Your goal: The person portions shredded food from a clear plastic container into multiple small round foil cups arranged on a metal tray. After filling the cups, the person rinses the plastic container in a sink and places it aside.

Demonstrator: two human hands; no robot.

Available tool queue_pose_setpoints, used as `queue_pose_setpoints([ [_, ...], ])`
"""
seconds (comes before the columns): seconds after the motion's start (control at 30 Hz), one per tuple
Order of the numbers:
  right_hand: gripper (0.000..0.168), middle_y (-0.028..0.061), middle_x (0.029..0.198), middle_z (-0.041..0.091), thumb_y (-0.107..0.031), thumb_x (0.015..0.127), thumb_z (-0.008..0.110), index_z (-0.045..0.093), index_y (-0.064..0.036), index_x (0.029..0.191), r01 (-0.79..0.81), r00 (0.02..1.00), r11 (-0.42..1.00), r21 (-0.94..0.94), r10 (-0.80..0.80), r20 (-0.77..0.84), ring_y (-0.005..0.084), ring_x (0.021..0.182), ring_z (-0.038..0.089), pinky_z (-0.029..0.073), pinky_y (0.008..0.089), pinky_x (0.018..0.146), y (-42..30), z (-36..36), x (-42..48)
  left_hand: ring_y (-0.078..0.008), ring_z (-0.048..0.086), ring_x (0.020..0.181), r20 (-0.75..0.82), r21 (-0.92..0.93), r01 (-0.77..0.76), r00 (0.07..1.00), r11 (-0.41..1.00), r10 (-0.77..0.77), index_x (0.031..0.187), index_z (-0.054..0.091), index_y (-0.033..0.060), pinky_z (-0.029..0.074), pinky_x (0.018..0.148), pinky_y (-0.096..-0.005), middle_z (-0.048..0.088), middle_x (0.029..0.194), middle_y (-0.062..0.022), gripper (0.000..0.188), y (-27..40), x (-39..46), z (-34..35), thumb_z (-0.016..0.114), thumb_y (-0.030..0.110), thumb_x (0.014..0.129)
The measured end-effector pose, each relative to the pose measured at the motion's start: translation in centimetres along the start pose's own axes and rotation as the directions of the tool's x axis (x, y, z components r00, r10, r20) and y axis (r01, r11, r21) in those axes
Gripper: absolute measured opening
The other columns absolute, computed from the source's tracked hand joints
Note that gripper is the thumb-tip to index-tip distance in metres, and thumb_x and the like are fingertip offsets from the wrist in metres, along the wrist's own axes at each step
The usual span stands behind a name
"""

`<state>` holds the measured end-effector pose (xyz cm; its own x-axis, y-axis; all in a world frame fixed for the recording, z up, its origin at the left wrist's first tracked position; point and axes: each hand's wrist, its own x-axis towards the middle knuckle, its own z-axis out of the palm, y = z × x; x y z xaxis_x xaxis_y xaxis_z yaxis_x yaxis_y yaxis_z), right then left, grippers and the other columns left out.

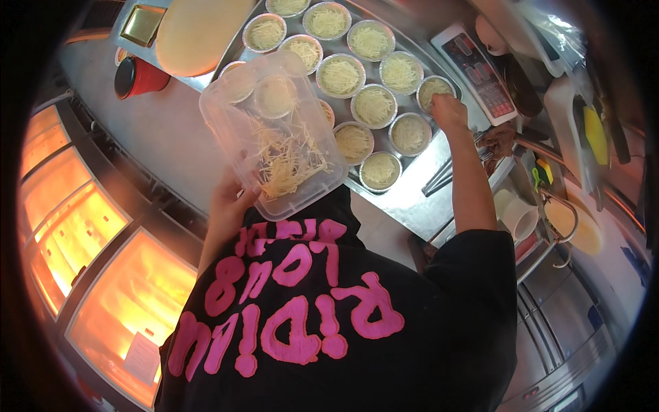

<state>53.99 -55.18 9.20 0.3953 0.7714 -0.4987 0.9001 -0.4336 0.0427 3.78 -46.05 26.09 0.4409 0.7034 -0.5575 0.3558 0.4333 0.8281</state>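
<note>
My left hand (239, 193) grips the near left edge of a translucent plastic container (329, 170), tilted over part of the tray. Pale thin shreds (288, 165), perhaps cheese, lie inside it. My right hand (449, 110) reaches into a round foil cup (436, 86) at the tray's right corner; its fingertips are down at the shreds there, and whether they pinch any is hidden. Several more foil cups (341, 75) filled with like shreds stand in rows on a metal tray (422, 44). Some show dimly through the container.
A digital scale (476, 74) stands right of the tray. Metal utensils (440, 175) lie near my right forearm. A round pale board (198, 36), a gold square tin (143, 24) and a red container (146, 77) are at upper left. Lit glass-fronted cabinets (134, 304) stand at left.
</note>
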Motion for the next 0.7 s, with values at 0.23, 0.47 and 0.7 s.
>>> queue_pose_setpoints([
  [0.23,0.025,0.0179,0.112,0.071,-0.011,0.091,0.052,0.074,-0.006,0.102,-0.084,0.996,0.996,0.02,0.084,-0.002,0.0382,0.1,0.07,0.057,0.0467,0.085,-0.7,-2.5,-0.3,-0.0227,0.041,0.14,-0.024,-0.13,0.038,0.999,0.991,-0.042,0.123,0.066,0.0004,0.036,0.111,-0.0376,0.034,0.159,-0.0142,0.034,-0.9,0.1,-0.5,0.071,0.011,0.091],
  [0.47,0.021,0.011,0.109,0.068,-0.014,0.092,0.056,0.072,-0.01,0.106,-0.04,0.932,0.968,0.248,0.126,-0.341,0.0362,0.092,0.069,0.056,0.0449,0.079,0.1,-1.5,-2.0,-0.0236,0.045,0.139,0.087,0.012,-0.125,0.989,0.992,0.124,0.141,0.052,0.0005,0.038,0.111,-0.036,0.032,0.159,-0.0135,0.053,1.5,1.1,0.6,0.067,0.007,0.091],
  [0.7,0.024,0.0154,0.101,0.07,-0.003,0.086,0.064,0.065,-0.003,0.11,0.59,0.771,0.58,0.562,-0.198,-0.605,0.0341,0.086,0.07,0.058,0.0383,0.076,-14.0,-9.2,-14.4,-0.0206,0.05,0.127,0.063,0.038,-0.166,0.984,0.985,0.164,0.108,0.07,0.0013,0.051,0.096,-0.0327,0.04,0.143,-0.0071,0.022,2.2,2.1,4.3,0.076,0.005,0.087],
])
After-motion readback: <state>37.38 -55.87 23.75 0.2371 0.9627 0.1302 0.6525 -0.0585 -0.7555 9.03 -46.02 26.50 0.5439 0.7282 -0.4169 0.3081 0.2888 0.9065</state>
